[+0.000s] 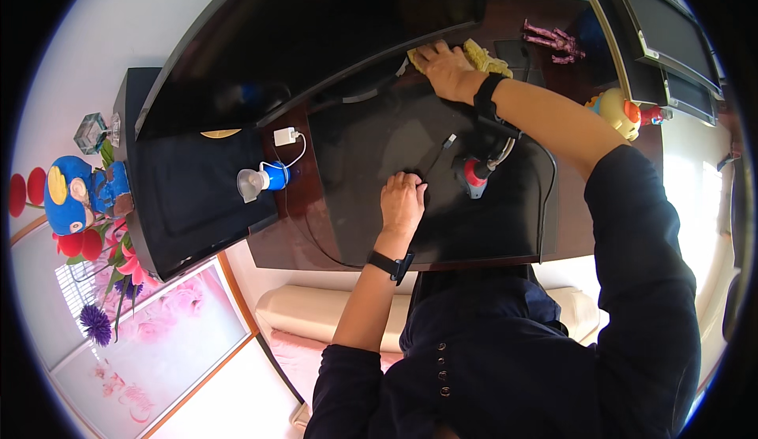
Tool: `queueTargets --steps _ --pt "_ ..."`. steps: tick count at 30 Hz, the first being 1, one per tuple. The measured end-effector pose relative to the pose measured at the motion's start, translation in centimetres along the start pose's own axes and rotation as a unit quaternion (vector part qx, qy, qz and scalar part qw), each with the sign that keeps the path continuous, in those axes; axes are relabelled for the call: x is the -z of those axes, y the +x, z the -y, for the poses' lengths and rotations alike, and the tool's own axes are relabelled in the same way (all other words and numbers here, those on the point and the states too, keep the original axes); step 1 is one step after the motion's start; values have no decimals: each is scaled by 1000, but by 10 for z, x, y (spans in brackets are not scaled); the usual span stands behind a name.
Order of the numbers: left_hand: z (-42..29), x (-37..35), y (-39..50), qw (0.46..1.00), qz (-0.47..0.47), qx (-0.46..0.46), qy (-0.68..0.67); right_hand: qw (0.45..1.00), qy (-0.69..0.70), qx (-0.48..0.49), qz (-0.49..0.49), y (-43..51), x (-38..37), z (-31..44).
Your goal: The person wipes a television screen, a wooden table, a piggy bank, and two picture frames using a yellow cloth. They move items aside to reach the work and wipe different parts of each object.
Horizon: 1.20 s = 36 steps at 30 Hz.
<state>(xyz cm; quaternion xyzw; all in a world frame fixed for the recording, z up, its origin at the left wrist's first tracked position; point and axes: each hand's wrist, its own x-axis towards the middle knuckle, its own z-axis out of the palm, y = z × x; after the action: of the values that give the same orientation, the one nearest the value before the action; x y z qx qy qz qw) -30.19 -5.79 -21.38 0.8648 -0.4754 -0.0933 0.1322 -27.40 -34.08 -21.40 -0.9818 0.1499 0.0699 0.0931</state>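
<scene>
My right hand (448, 72) presses on a yellow cloth (487, 60) at the back of the desk, below the lower edge of a large black monitor (331, 36). Part of the cloth bunches out beside my wrist. Over the black desk mat (367, 143), my left hand (402, 202) pinches a black USB cable (435, 159) between thumb and fingers. Its plug (450, 140) points away from me. Between my two arms, on the mat, lies a red and grey device (475, 178) with a bent metallic neck (502, 153).
Left stand a white power adapter (286, 136), a blue and white device with a clear cup (275, 176) and a black case (195, 184) bearing a blue figurine (74, 193). Right are a pink figure (553, 41) and a yellow toy (616, 113). A black cable (548, 202) runs along the mat.
</scene>
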Motion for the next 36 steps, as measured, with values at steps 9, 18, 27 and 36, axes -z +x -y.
queueTargets --steps 9,18,27,36 --pt "21 45 -14 984 155 84 -18 890 297 220 266 -34 25 43" --pt "65 125 -53 964 149 158 -152 992 58 -97 58 -13 25 9" --pt "106 186 -45 919 -79 224 -316 990 -48 -70 111 -3 6 75" --pt "114 320 -4 910 -186 65 -365 965 43 211 151 -43 -22 180"
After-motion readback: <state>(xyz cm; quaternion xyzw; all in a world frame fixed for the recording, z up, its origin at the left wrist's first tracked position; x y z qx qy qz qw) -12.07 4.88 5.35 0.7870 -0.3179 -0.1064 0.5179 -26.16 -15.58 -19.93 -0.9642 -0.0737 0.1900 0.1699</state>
